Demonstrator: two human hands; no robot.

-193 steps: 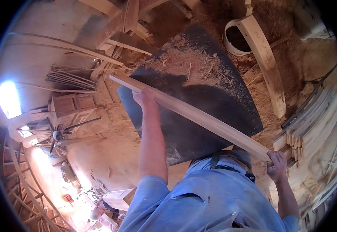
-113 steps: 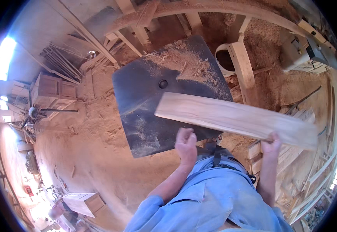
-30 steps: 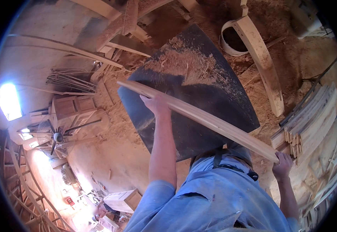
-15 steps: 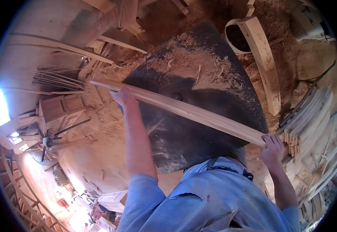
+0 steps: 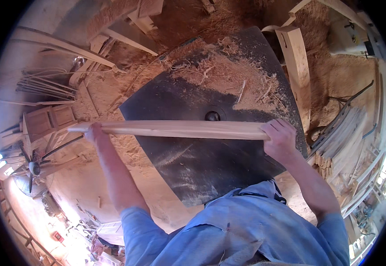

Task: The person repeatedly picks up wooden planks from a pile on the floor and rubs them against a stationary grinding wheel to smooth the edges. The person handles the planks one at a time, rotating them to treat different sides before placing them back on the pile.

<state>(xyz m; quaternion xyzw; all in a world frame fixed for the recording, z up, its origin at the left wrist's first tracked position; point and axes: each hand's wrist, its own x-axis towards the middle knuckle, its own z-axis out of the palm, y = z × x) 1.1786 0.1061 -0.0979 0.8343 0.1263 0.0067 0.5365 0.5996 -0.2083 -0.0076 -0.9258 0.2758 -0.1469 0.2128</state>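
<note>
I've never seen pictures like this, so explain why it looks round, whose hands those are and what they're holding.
There's no robot: you're looking through a fisheye camera, the left of two worn on a person's head. It looks down, and straight edges bend toward the rim. The person's left hand grips a pale wooden board near one end, the right hand the other, across a dark tabletop. Sawdust and shavings lie on its far part; beyond the board is a round dark fitting.

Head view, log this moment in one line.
wooden board: over dark tabletop | left hand: gripping near its left end | right hand: gripping its right end | wood shavings: on tabletop
</note>
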